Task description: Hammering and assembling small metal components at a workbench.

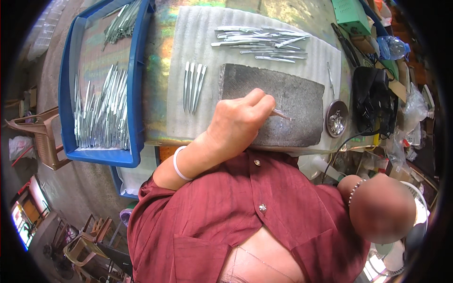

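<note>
My left hand, with a white bangle at the wrist, is closed in a pinch over a dark grey rectangular block. From its fingertips sticks out a thin metal piece, its end pointing right, just over or on the block; its exact kind is too small to tell. At the lower right is my right hand, near a beaded bracelet, badly blurred with its fingers not discernible. Left of the block, several slim tapered metal pieces lie side by side on a white foam sheet.
A loose pile of similar metal pieces lies beyond the block. To its right stands a small round dish of tiny silvery bits. A blue tray at the left holds many more metal pieces. A black bag-like object and plastic bottle crowd the right.
</note>
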Available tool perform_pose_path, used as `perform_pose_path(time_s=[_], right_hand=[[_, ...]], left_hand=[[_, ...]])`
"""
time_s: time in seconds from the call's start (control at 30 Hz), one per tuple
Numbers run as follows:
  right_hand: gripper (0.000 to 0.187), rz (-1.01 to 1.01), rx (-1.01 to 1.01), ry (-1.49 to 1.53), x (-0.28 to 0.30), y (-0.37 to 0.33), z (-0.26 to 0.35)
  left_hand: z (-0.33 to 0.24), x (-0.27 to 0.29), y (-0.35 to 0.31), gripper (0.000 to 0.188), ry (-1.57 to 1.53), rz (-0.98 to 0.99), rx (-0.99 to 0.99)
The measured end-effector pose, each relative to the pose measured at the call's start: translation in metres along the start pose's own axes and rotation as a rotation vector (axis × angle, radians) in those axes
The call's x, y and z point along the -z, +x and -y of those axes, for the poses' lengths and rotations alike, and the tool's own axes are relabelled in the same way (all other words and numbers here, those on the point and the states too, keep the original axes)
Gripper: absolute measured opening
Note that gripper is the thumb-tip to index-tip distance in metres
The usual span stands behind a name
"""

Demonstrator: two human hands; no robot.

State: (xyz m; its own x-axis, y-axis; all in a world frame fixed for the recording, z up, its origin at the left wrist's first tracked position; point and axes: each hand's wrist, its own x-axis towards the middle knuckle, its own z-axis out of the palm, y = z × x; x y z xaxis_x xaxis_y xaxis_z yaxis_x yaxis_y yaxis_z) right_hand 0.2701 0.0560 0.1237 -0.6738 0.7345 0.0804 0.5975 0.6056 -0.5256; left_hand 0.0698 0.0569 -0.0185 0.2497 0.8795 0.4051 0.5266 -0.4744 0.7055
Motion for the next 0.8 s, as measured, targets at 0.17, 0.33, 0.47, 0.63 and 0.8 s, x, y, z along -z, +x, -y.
perform_pose_path(time_s=[0.17, 0.33, 0.47, 0.63, 0.8], right_hand=[[0.048, 0.047, 0.014, -0.160, 0.007, -0.004, 0.002], [0.024, -0.381, 0.058, 0.614, 0.014, -0.030, 0.013], [0.029, -0.164, 0.021, 0.116, 0.018, -0.024, 0.004], [0.043, -0.156, -0.151, 0.029, 0.005, -0.026, -0.004], [0.041, -0.158, -0.257, 0.019, -0.033, -0.010, -0.040]], left_hand=[[-0.002, 0.002, -0.001, 0.023, 0.045, 0.017, 0.005], [0.005, 0.002, 0.004, 0.023, 0.002, 0.025, -0.008], [0.000, 0.001, 0.004, 0.024, 0.016, 0.007, -0.004], [0.000, 0.005, -0.002, 0.019, -0.002, 0.036, 0.041], [-0.007, 0.034, 0.003, 0.013, -1.089, -0.052, 0.623]])
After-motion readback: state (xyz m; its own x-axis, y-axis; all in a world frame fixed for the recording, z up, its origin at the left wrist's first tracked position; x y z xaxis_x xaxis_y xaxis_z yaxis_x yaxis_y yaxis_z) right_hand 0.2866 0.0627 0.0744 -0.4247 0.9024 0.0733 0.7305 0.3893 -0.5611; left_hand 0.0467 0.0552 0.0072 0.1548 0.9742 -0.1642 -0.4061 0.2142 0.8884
